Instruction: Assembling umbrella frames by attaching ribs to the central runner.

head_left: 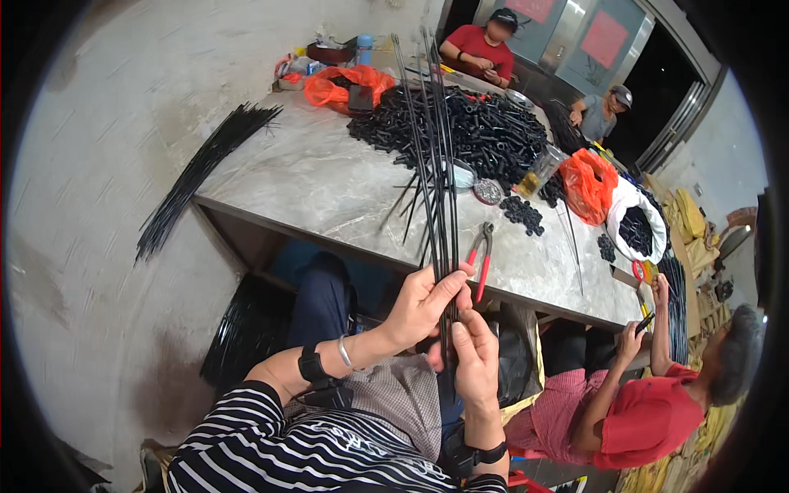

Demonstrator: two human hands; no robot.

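Observation:
A bundle of thin black rods stands nearly upright in front of me, its upper ends reaching past the far side of the table. My left hand is closed around it, thumb pressed on the front. Just below and to the right, my right hand also grips the bundle near its lower end. Red-handled pliers lie on the table edge beyond my hands. More black rods lie on the table behind the bundle. Farther back is a big heap of short black tubular parts.
A grey marble-patterned table spans the view. On it are a dish of small metal pieces, a glass jar, orange bags and a white sack. Another rod bundle overhangs the left edge. Co-workers sit at the back and right.

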